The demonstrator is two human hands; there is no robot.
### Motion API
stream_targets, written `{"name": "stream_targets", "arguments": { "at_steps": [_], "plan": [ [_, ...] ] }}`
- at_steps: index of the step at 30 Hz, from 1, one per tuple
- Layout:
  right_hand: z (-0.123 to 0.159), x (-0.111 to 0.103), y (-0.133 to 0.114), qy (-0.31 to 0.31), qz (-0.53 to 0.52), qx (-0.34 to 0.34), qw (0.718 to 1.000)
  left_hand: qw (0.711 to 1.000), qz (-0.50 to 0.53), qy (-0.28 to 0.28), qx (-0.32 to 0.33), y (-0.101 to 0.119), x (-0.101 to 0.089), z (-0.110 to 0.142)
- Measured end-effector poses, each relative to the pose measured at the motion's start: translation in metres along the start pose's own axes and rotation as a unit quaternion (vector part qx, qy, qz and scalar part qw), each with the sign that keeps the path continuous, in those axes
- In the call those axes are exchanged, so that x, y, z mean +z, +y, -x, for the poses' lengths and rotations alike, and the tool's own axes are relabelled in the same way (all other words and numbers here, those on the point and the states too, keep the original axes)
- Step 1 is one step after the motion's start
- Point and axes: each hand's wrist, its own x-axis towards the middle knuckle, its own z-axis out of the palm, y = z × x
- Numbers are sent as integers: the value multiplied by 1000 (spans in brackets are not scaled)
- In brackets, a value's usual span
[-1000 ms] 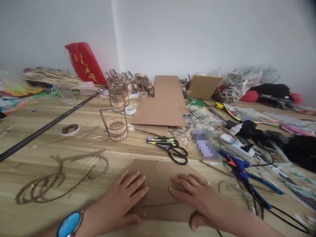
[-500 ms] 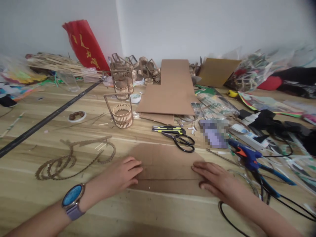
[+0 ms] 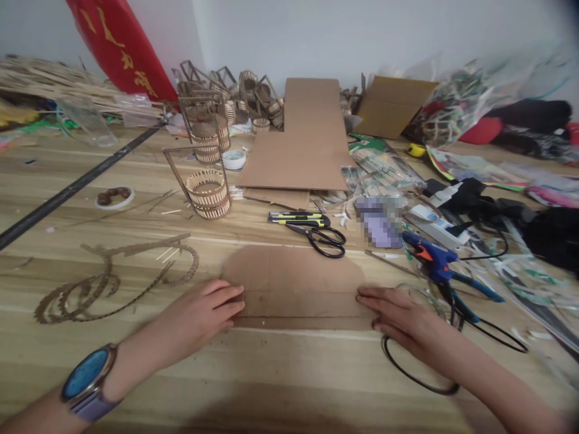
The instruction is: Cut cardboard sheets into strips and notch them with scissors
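Observation:
A flat brown cardboard piece point(image 3: 294, 280) with rounded far corners lies on the wooden table point(image 3: 280, 374) in front of me. A crease runs across it near its front edge. My left hand point(image 3: 199, 313) rests at its left end, fingers stretched flat and pointing right onto the cardboard. My right hand point(image 3: 402, 322) lies at the right end, fingers flat and pointing left. A blue-faced watch point(image 3: 85, 380) sits on my left wrist. Neither hand grips anything.
Black scissors point(image 3: 323, 240) and a yellow utility knife point(image 3: 296, 218) lie just beyond the cardboard. A blue glue gun point(image 3: 432, 259) with black cable point(image 3: 416, 377) is at right. Small stick baskets point(image 3: 205, 193), a large cardboard sheet point(image 3: 301, 150) and curled cardboard strips point(image 3: 108, 283) lie further off.
Both hands slid apart from the middle of the cardboard piece to its left and right ends. The folded front flap now lies flat. The view shifted downward.

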Motion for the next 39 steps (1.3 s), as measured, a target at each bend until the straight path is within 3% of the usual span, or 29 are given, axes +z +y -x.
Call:
{"name": "stream_targets", "arguments": {
  "at_steps": [5,9,13,25,39],
  "plan": [
    [4,13,5,43,-8,2,999,1000,10,22,13,-3,15,8],
    [-9,0,5,26,-10,12,1000,999,6,38,-3,-6,22,2],
    [-16,-9,6,27,-6,16,999,1000,19,22,2,-9,18,-4],
    [-13,-5,11,62,1,3,998,1000,5,-17,2,-7,9,-6],
    [-15,-12,14,22,-15,15,1000,999,9,-28,19,-9,7,-9]
  ]
}}
